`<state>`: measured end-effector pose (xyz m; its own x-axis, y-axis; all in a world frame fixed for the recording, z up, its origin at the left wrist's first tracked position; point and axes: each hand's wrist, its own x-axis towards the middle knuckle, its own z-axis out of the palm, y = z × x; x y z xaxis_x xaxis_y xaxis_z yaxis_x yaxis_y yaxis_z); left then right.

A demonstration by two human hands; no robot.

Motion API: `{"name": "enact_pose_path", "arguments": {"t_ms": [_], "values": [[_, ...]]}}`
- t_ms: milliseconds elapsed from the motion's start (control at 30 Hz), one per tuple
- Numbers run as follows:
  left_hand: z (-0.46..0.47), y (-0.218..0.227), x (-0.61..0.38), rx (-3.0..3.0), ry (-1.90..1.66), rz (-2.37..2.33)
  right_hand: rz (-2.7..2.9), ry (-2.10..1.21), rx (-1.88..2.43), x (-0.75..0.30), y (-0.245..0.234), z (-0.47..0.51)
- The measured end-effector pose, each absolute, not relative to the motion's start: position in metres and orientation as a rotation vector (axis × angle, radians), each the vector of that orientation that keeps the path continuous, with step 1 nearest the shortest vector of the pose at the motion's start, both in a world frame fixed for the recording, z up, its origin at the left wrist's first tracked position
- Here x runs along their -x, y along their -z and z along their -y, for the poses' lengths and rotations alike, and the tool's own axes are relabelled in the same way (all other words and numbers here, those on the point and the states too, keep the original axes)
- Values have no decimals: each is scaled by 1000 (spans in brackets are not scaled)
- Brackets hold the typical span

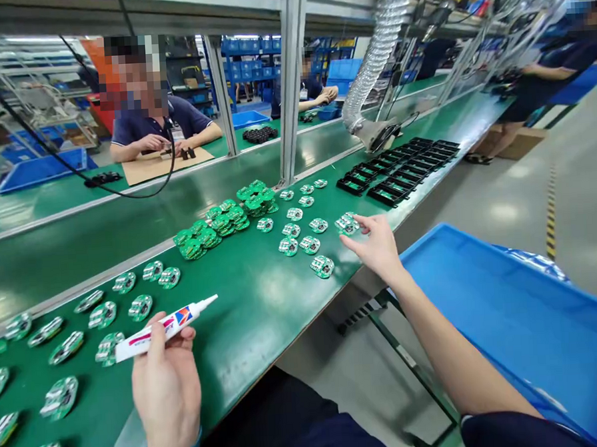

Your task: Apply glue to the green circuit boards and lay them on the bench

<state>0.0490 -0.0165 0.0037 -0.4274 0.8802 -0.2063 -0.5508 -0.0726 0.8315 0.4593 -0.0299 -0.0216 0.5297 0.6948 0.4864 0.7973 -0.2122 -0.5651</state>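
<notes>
My left hand is wrapped round a white glue tube with red and blue print. Its long nozzle points up and to the right, above the green bench. Out to the right, my right hand has thumb and index finger at the edges of a small round green circuit board, apparently pinching it. Similar loose boards lie near that hand, one of them a board closer to the bench edge. More boards spread out on the left, including a board just beyond the tube.
Stacked green boards stand along the back of the bench. Black frames lie in rows farther right, near a silver flexible duct. A blue bin sits beside the bench. Co-workers sit across a metal post.
</notes>
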Motion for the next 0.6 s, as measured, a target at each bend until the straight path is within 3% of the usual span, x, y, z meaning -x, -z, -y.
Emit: {"name": "enact_pose_path", "arguments": {"t_ms": [233,600], "values": [[-9,-1,-87,-253,-1431,-1140,1239,-17,2051,-501,62,30],[-30,10,-112,-259,-1437,-1124,1286,10,2011,-501,78,36]]}}
